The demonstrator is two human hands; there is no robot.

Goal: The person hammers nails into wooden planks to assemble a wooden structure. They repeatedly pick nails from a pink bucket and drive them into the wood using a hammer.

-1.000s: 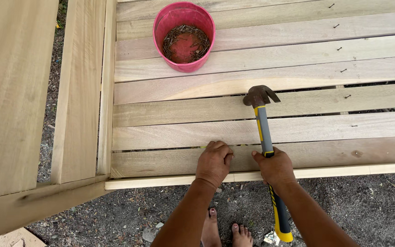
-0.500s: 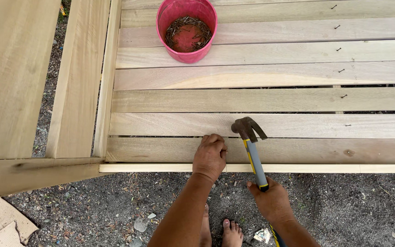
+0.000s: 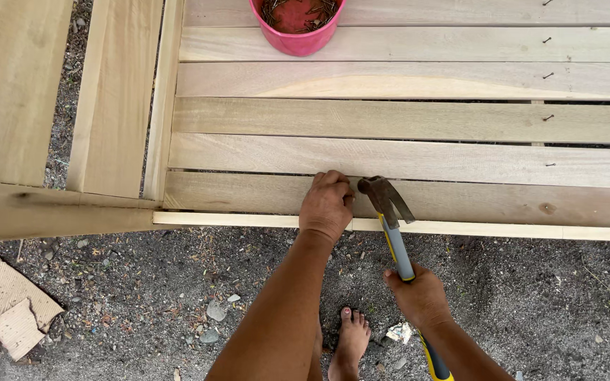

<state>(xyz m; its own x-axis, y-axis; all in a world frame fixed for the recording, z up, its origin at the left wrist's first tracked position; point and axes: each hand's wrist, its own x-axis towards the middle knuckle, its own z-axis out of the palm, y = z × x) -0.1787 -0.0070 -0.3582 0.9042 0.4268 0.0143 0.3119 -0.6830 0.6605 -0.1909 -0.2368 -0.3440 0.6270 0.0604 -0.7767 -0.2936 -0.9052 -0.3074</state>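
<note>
My left hand (image 3: 326, 206) rests fingers-down on the nearest wooden slat (image 3: 503, 201), its fingertips pinched as if on a nail that I cannot make out. My right hand (image 3: 419, 296) grips the yellow and grey handle of a claw hammer (image 3: 390, 212). The hammer's dark steel head lies just right of my left fingertips, on or just over the same slat. Several parallel pale wooden slats (image 3: 404, 116) run left to right beyond it.
A pink bucket (image 3: 296, 35) holding rusty nails stands on the far slats. Part-driven nails (image 3: 548, 118) dot the slats at right. Wide boards (image 3: 8, 92) lie at left. Below is dark gravel, a cardboard scrap (image 3: 10, 305) and my bare foot (image 3: 351, 344).
The hammer head has come down and nearer, from the middle slats to beside my left fingertips. My view has shifted downward, so the bucket sits at the top edge.
</note>
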